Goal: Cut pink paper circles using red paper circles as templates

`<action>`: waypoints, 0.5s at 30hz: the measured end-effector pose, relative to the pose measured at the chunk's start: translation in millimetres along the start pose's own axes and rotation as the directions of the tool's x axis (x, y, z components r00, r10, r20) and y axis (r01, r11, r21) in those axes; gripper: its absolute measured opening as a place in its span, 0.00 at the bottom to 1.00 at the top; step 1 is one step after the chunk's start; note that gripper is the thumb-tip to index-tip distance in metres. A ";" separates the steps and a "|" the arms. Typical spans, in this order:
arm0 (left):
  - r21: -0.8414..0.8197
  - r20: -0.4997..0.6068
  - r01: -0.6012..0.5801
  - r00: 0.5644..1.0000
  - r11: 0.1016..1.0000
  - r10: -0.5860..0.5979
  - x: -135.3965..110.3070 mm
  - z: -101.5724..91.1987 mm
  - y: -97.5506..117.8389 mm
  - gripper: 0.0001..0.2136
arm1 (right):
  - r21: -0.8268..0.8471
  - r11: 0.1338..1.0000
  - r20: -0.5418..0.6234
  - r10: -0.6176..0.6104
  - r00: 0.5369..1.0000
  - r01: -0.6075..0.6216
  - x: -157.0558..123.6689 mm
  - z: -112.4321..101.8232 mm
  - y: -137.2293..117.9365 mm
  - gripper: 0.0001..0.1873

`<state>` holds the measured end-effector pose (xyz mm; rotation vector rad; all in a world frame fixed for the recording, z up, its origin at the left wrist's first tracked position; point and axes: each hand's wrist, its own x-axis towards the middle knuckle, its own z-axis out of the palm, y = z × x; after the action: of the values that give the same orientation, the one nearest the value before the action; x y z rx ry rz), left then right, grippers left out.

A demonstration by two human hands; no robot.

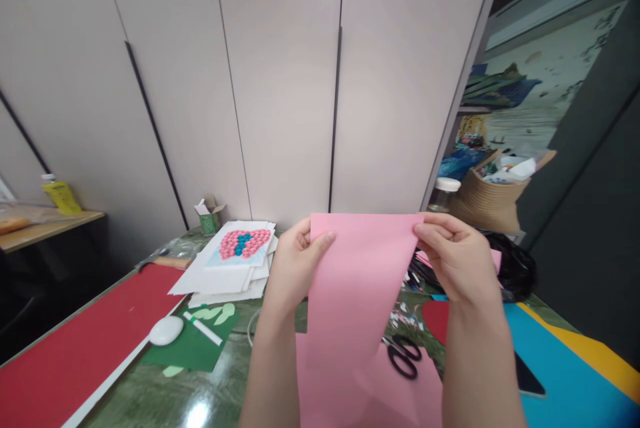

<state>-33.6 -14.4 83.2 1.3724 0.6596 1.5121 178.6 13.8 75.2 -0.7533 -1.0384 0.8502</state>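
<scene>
A strip of pink paper (pixel 357 281) hangs upright in front of me, its top edge stretched between both hands. My left hand (pixel 295 261) pinches the upper left corner, thumb on the near face. At the upper right corner, my right hand (pixel 455 251) grips the same sheet between thumb and fingers. Below, another pink sheet (pixel 410 395) lies on the table, partly covered by the hanging strip. Black-handled scissors (pixel 404 355) rest on that sheet, their blades mostly hidden behind the strip.
Left of me are red paper (pixel 100 341), a white computer mouse (pixel 167 331), a white marker (pixel 203 328) and green paper (pixel 190 355). Behind them, a heart picture (pixel 244 245) tops white sheets. Blue paper (pixel 565 375) and a dark phone (pixel 529 375) lie at right.
</scene>
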 end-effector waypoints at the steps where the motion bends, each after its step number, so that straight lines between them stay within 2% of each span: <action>1: -0.004 -0.001 0.000 1.000 1.000 0.000 0.2 0.1 0.0 0.13 | -0.009 1.000 0.001 -0.005 1.000 0.005 0.2 -0.4 0.6 0.11; 10: -0.002 -0.008 0.006 1.000 1.000 -0.006 0.4 -0.4 -1.6 0.14 | 0.025 0.999 0.023 -0.021 1.000 0.020 -1.9 2.7 -3.2 0.11; 15: 0.022 -0.019 0.012 1.000 1.000 -0.012 0.2 0.6 0.4 0.14 | 0.005 0.999 -0.007 -0.037 0.999 0.037 -1.8 5.1 -3.2 0.10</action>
<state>-33.1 -14.6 83.8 1.3701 0.6974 1.5140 174.2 11.4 78.8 -0.7301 -1.0403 0.8175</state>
